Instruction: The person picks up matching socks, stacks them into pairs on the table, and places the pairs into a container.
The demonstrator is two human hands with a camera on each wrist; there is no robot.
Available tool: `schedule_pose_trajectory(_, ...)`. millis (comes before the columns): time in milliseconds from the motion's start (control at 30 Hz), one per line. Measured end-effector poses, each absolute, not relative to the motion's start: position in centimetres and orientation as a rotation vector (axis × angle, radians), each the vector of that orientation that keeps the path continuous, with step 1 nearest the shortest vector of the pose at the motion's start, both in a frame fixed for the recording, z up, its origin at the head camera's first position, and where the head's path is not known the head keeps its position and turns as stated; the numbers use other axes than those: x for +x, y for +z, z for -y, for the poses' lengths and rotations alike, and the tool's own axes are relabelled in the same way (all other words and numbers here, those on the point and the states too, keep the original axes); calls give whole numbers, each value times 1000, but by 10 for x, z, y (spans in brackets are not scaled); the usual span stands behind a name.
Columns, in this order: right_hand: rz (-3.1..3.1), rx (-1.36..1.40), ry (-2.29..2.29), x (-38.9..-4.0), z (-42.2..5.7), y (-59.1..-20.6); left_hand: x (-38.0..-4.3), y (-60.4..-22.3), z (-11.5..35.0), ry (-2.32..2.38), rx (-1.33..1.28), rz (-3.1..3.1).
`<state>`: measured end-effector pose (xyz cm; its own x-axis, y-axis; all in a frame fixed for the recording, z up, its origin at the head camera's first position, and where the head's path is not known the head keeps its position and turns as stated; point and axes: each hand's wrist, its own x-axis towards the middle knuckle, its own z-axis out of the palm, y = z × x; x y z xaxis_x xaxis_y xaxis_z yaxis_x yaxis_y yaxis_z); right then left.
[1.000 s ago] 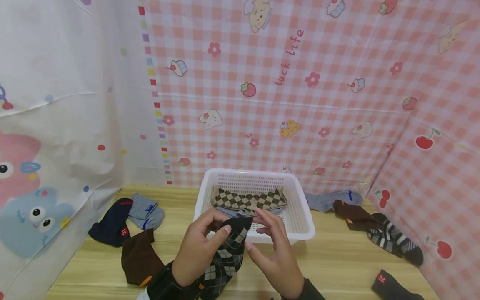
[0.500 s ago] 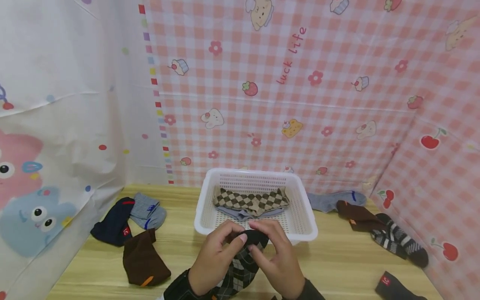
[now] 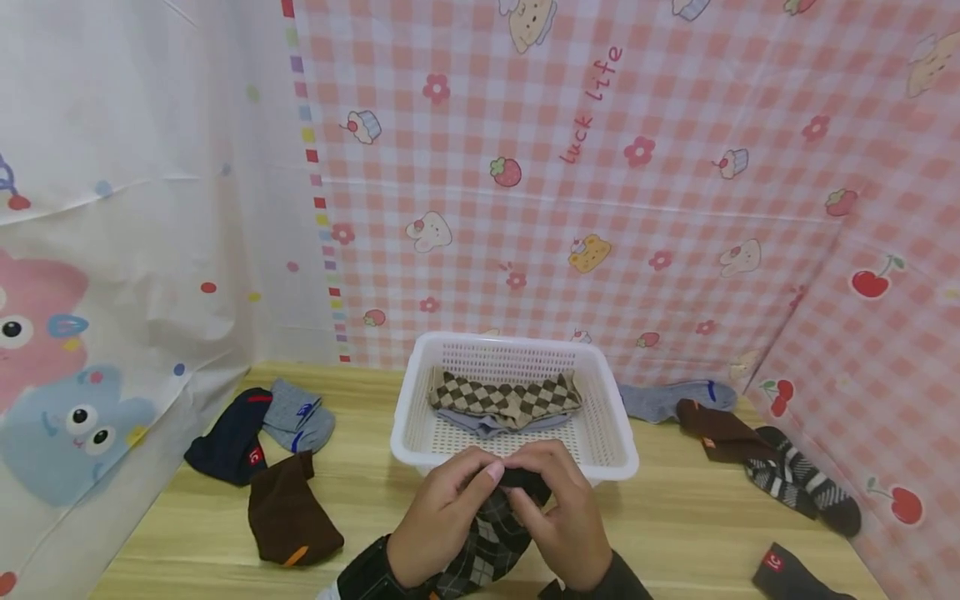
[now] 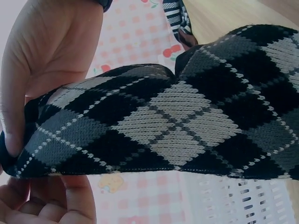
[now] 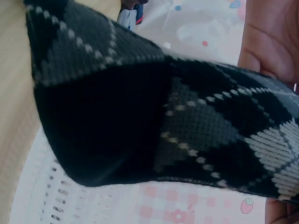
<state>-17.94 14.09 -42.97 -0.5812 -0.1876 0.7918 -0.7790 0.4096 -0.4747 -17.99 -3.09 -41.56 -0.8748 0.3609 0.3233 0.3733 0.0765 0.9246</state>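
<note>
Your left hand (image 3: 433,523) and right hand (image 3: 568,521) each pinch the sock (image 3: 491,542) at its black end, thumb against fingers. Sock located over the table (image 3: 667,517), your side of the basket (image 3: 617,472).

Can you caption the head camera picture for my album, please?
Left hand and right hand hold an argyle sock in front of a white basket.

Pink checked cloth (image 3: 465,200): upper middle and right
White cartoon cloth (image 3: 142,242): left of the frame
Wooden tabletop (image 3: 667,500): across the bottom
</note>
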Motion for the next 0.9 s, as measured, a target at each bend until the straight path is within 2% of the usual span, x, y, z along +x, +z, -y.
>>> schedule_pose_trajectory(333,1979,746,1107,-181,-151,-422,-188,-422,35,-2054,-896,2401)
schedule_pose_trajectory(633,1994,684,1032,-181,-163,-413,-199,-442,27,-1760,-1047,2667)
schedule_pose_trajectory(900,1962,675,1032,-184,-174,-407,-201,-454,24,-1696,-1038,2701)
